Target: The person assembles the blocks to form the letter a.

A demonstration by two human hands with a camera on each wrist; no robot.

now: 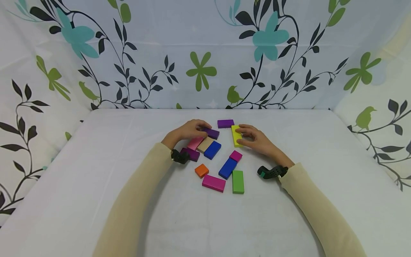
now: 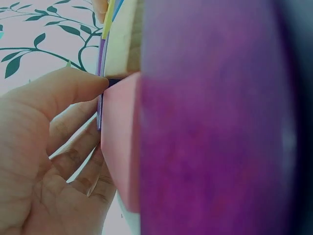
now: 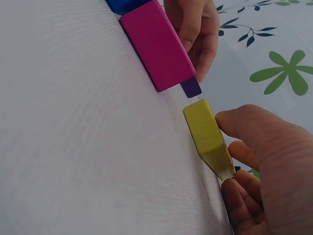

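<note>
My left hand (image 1: 189,130) is at a dark purple block (image 1: 212,134), thumb and fingers bent about its left end. In the left wrist view the thumb (image 2: 73,88) meets the thin purple edge, with a pink block (image 2: 120,142) close below. My right hand (image 1: 255,140) holds a yellow block (image 1: 236,136) by its right side. The right wrist view has the thumb (image 3: 244,122) against the top of the yellow block and curled fingers at its far end. Under the left wrist lies a plum-purple block (image 1: 191,154), large and blurred in the left wrist view.
A tan block (image 1: 204,144) and a blue block (image 1: 212,150) lie beside the pink one. Another purple block (image 1: 226,123) lies at the back. Nearer are a blue block (image 1: 227,168), a small magenta one (image 1: 236,156), an orange one (image 1: 201,170), a magenta one (image 1: 213,183) and a green one (image 1: 238,182).
</note>
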